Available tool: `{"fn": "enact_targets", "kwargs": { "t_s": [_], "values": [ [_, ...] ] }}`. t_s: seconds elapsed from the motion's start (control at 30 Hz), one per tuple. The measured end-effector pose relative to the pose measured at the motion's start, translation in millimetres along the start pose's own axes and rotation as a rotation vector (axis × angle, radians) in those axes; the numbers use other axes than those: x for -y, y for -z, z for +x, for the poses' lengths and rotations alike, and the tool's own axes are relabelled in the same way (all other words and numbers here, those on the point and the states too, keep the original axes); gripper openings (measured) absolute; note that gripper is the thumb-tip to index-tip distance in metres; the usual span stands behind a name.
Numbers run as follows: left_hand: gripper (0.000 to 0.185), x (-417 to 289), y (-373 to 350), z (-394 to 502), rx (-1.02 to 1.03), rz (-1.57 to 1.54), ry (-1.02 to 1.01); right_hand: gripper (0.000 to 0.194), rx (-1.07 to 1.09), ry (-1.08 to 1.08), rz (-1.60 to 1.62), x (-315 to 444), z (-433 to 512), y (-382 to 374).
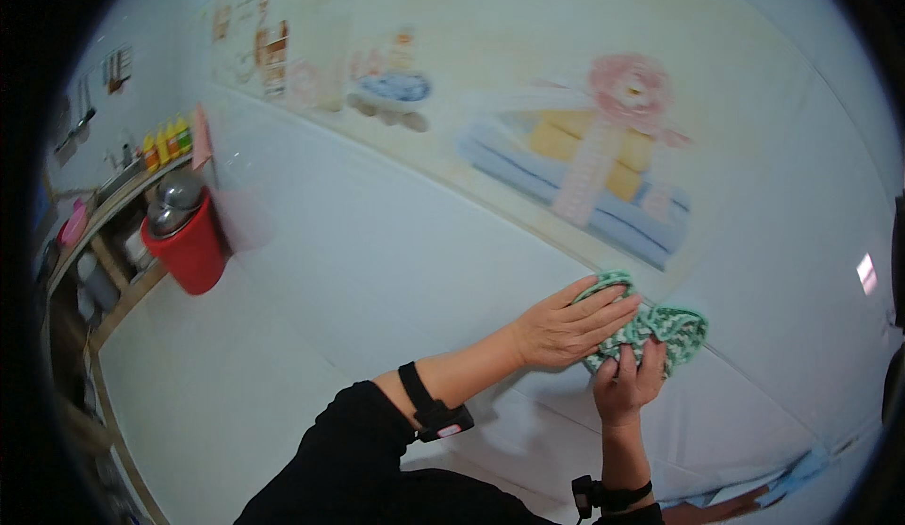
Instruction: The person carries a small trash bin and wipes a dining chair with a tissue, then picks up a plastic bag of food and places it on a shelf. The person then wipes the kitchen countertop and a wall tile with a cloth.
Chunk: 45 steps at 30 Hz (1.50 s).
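Observation:
A green and white patterned cloth (682,327) lies bunched against the tiled wall (396,207), just below a printed picture of folded towels and a pink flower (629,90). My left hand (580,323) rests flat on the cloth's left part, fingers stretched towards the upper right. From below, my right hand (633,380) grips the cloth's lower edge with bent fingers. Both hands are close together but apart. A black strap with a small device (442,419) sits on my left forearm, and another (611,494) on my right wrist.
At the left, a red bucket (191,256) holding metal lids or bowls stands beside a curved counter (106,207). Yellow and green bottles (170,142), a pink cloth (201,140) and a pink basin (74,222) are there. Utensils (85,115) hang on the far wall.

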<state>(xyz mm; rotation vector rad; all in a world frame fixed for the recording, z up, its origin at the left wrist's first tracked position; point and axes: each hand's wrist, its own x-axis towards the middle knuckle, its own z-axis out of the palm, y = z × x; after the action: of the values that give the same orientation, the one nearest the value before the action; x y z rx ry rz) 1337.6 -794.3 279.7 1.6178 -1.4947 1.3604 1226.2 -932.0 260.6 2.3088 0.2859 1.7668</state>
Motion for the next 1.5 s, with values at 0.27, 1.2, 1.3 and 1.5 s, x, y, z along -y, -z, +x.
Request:
{"fn": "enact_targets", "kwargs": {
  "t_s": [0.27, 1.2, 1.3, 1.5],
  "values": [
    [0.046, -12, 2, -7, -0.051, 0.105, 0.006, 0.021, 0.014, -0.037, 0.024, 8, -6, 6],
    [0.038, 17, 14, -17, -0.121, 0.065, -0.068, 0.04, 0.057, -0.035, -0.185, 22, 10, 12],
    [0.04, 17, 15, -17, -0.102, 0.029, -0.06, 0.042, 0.067, -0.156, -0.281, 19, 22, 19],
    [0.04, 13, 10, -18, -0.071, 0.1, -0.038, 0.039, 0.015, -0.148, -0.109, 7, 24, 12]
  ]
}}
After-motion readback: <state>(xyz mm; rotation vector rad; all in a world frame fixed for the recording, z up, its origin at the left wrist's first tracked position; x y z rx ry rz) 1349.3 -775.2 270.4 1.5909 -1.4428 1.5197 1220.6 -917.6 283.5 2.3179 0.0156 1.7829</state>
